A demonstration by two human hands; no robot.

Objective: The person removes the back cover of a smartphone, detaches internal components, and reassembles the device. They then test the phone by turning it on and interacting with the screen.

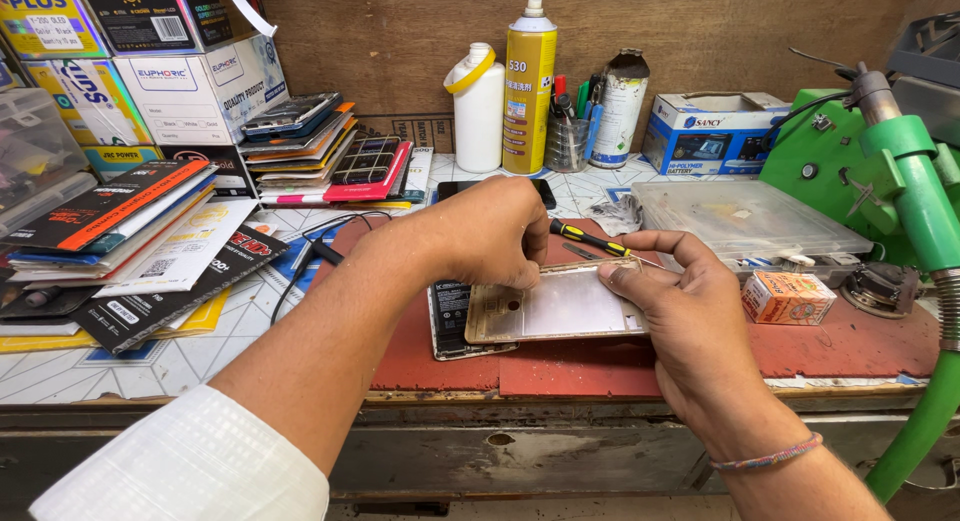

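Left hand (490, 231) grips the top edge of a gold phone shell (555, 306) lying opened on the red mat (850, 346), right hand (680, 296) pinching a screwdriver (590, 239) at its corner, the battery (450, 321) already out beside it

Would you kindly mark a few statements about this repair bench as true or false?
1. The left hand rests on the gold phone frame. True.
2. The right hand holds a hammer. False: it holds a thin black-and-yellow screwdriver.
3. The yellow spray can lies on its side. False: it stands upright beside the white bottle.
4. A small orange box sits on the red mat. True.
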